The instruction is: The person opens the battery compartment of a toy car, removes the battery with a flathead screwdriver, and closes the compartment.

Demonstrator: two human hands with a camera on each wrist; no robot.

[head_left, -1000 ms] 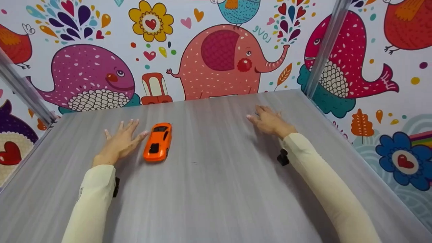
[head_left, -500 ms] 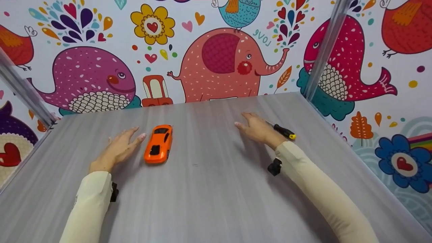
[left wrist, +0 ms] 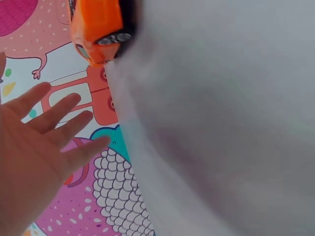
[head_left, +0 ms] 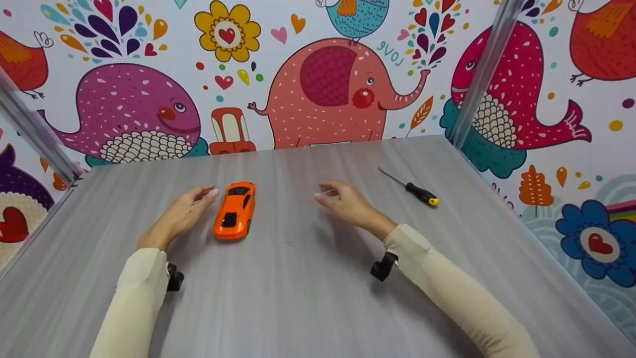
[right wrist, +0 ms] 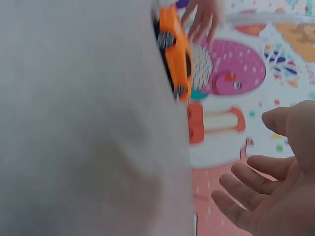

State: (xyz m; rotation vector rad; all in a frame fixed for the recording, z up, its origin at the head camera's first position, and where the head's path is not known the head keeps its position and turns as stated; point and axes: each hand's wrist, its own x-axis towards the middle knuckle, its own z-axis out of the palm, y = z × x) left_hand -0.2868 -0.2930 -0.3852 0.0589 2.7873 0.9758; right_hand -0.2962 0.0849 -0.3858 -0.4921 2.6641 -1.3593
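An orange toy car (head_left: 235, 211) lies on the grey table, left of the middle in the head view. Just to its left is my left hand (head_left: 181, 214), thumb towards the car and apart from it. The left wrist view shows that hand (left wrist: 37, 152) with fingers spread and nothing in them. My right hand (head_left: 350, 206) hovers over the table to the right of the car, with a wide gap between. Its fingers are loosely bent and hold nothing in the right wrist view. Beyond it on the right lies a screwdriver (head_left: 410, 187) with a black and yellow handle.
The grey table (head_left: 293, 293) ends at a wall (head_left: 427, 30) printed with cartoon animals at the back. Clear strips or posts (head_left: 479, 74) stand at both rear corners. Each wrist carries a small black camera (head_left: 384, 266).
My right hand has moved left and nearer from over the screwdriver, uncovering it and coming closer to the car. The left hand's spread fingers have drawn together somewhat. The car stays put.
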